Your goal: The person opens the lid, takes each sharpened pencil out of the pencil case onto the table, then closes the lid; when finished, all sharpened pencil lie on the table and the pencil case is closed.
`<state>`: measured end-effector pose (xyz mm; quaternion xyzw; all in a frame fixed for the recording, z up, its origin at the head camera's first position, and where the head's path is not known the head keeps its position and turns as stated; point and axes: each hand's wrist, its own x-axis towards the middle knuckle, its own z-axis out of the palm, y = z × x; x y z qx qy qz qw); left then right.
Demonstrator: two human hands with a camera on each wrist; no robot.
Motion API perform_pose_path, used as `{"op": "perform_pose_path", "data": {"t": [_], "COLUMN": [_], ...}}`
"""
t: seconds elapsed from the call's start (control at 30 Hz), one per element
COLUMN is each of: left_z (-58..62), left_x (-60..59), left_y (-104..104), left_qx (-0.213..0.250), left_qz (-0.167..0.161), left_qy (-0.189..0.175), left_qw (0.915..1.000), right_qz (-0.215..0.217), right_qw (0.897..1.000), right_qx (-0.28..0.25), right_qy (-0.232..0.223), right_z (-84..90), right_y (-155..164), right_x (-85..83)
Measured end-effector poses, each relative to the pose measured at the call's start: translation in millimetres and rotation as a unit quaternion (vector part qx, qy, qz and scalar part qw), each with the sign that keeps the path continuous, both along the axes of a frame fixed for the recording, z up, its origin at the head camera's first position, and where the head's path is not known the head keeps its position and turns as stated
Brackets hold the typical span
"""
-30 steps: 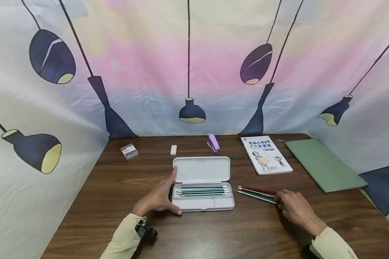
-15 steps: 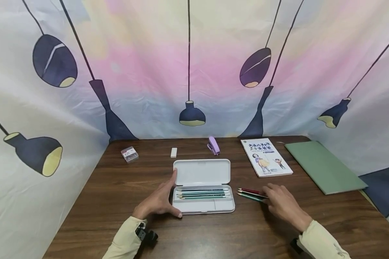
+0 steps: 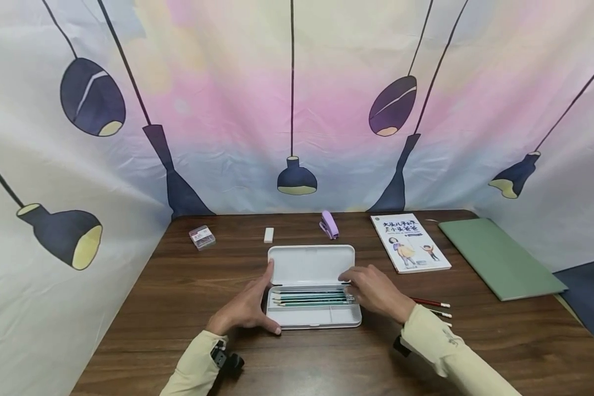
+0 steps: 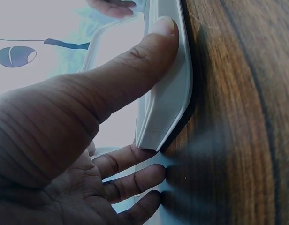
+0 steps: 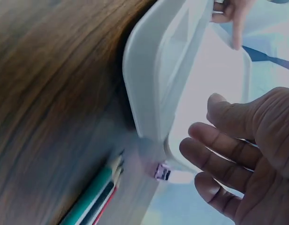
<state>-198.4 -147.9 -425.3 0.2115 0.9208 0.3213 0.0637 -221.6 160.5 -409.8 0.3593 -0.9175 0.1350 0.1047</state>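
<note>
- Right hand (image 3: 373, 291) has just swung left from the loose pencils (image 3: 432, 308) over to the right end of the open pencil case (image 3: 313, 316) in the lower middle of the frame.
- Its fingers look loosely spread; can't tell if it's pinching a pencil.
- Left hand (image 3: 245, 308) hasn't budged, flat and open against the case's left edge on the worktop (image 3: 178, 286).
- Two loose pencils lie right of the case.
</note>
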Motion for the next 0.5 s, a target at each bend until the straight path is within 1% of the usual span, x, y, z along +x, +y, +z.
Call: {"op": "perform_pose_path", "data": {"t": [0.07, 0.17, 0.33, 0.43, 0.5], "left_z": [0.2, 0.6, 1.8, 1.9, 1.9], "left_x": [0.6, 0.7, -0.8, -0.7, 0.2], "left_y": [0.6, 1.3, 1.8, 1.4, 1.0], "left_qx": [0.002, 0.003, -0.001, -0.003, -0.003], "left_qz": [0.001, 0.001, 0.001, 0.003, 0.004], "left_qy": [-0.003, -0.004, -0.002, -0.002, -0.004], "left_qw": [1.0, 1.0, 1.0, 1.0, 1.0], "right_qz": [0.007, 0.011, 0.001, -0.001, 0.006], "right_qw": [1.0, 1.0, 0.999, 0.999, 0.999], "right_qx": [0.006, 0.021, 0.038, 0.035, 0.029], "right_qy": [-0.015, -0.013, 0.023, 0.038, 0.043], "right_z": [-3.3, -6.9, -13.2, -19.1, -22.8], "right_y": [-6.2, -13.7, -20.7, -22.7, -23.7], "right_x": [-2.6, -2.3, -1.3, -1.0, 0.0]}}
